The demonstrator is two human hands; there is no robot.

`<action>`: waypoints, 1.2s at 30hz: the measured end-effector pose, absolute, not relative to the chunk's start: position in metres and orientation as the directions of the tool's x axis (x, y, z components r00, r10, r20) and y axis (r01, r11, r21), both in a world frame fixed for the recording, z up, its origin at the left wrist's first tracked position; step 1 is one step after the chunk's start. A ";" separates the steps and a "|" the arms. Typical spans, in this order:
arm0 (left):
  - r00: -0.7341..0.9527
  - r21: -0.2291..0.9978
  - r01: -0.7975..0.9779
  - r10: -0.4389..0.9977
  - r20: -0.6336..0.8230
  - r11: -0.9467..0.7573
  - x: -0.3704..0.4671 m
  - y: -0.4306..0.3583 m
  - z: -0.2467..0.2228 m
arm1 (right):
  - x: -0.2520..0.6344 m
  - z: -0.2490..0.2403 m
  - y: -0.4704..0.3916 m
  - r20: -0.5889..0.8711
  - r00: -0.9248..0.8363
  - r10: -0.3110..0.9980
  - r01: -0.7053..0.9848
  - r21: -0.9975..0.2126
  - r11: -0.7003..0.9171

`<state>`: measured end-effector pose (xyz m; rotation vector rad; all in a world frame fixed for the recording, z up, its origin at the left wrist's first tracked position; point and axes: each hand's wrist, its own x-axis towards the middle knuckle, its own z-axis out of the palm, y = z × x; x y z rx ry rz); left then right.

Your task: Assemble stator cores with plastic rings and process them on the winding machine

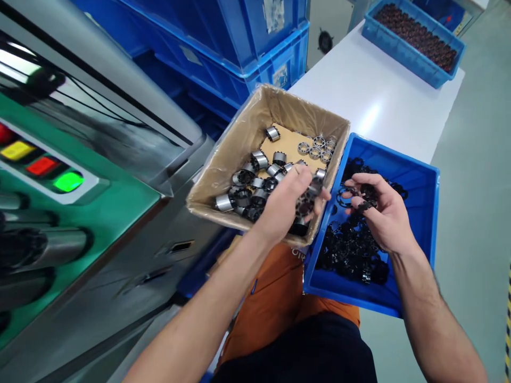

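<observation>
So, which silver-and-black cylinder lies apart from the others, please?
The lone silver-and-black metal cylinder nearest the far corner of the plastic-lined brown box; the others lie lower in the picture, mostly bunched.

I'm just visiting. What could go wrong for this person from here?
The left hand holds blurred parts over the carton; if that grip slips, they might knock against the silver-and-black cylinders inside.

The right hand holds black rings over the blue tray; one could drop into the loose black heap.

Carton and tray sit side by side, so a stray piece might land in the wrong one.
</observation>
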<state>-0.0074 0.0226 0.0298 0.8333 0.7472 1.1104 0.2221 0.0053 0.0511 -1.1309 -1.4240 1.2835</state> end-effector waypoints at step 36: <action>0.303 0.938 -0.298 0.949 -0.084 0.178 -0.004 -0.012 0.023 | 0.183 0.057 -0.013 0.236 -0.216 0.947 0.259 -0.922 0.288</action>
